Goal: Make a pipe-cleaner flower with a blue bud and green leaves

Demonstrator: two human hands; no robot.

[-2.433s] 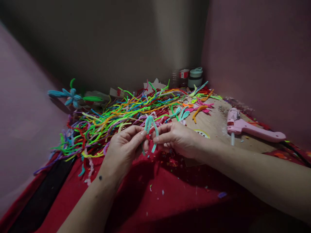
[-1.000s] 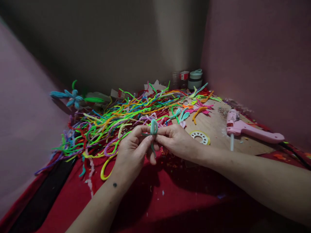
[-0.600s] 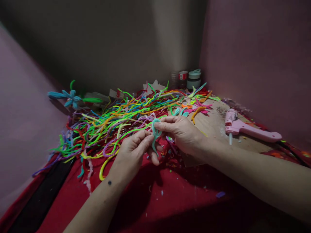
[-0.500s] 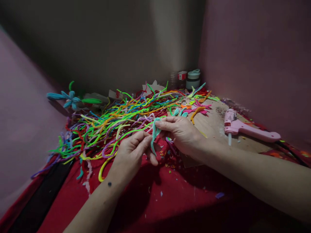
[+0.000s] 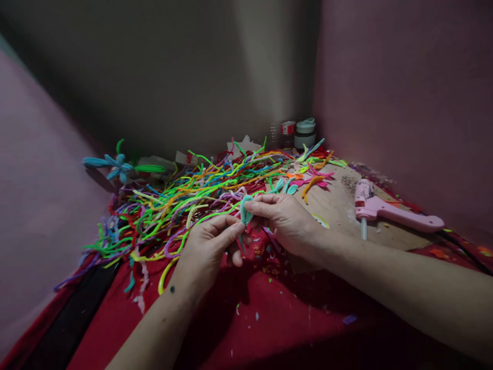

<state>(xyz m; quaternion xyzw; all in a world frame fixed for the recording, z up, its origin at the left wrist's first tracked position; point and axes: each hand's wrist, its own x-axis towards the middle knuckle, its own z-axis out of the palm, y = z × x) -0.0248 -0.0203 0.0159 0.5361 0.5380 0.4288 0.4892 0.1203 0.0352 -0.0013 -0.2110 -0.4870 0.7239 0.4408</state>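
Observation:
Between my two hands is a teal pipe cleaner (image 5: 245, 211), bent into a narrow loop like a petal. My right hand (image 5: 283, 216) pinches its upper part between thumb and fingers. Lower down, my left hand (image 5: 213, 241) grips the strands with thumb and forefinger, and a short end hangs below. Just behind my fingers, more teal looped pieces (image 5: 291, 189) lie on the cardboard. A large heap of coloured pipe cleaners (image 5: 200, 187) spreads out beyond my left hand.
A pink glue gun (image 5: 396, 210) rests on the cardboard (image 5: 339, 198) at the right, its cord trailing off. A blue pipe-cleaner flower (image 5: 118, 167) is at the far left. A lidded cup (image 5: 305, 134) stands at the back. Scraps dot the red cloth (image 5: 277, 318).
My left thumb and forefinger have moved up onto the teal pipe cleaner and now pinch its strands together. The loop has become narrower. The view has shifted slightly.

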